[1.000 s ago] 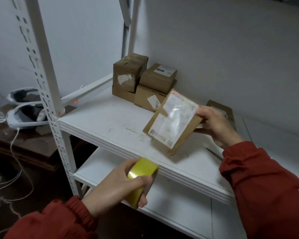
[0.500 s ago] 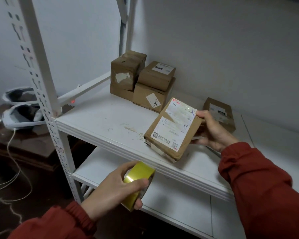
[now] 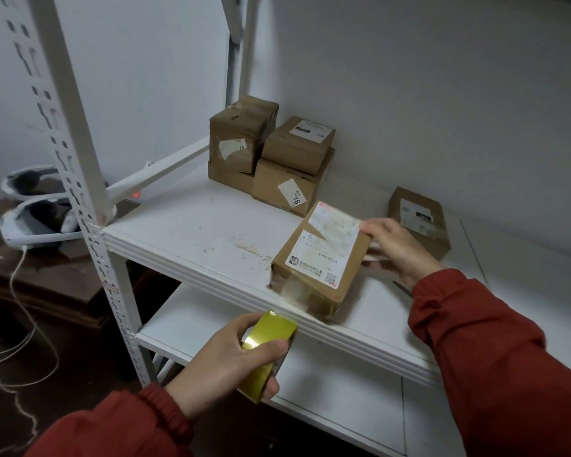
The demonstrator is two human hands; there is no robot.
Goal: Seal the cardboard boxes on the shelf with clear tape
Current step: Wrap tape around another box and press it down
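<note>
Cardboard parcel (image 3: 320,258) sits at the front edge of the shelf (image 3: 195,232); the right grip (image 3: 396,249) holds its far end, the left grip (image 3: 225,357) below clasps a yellow tape roll (image 3: 272,329).

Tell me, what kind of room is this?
Probably a storeroom or parcel-packing corner: a white metal shelf holds labelled cardboard boxes, and the left hand grips a roll of tape.
</note>
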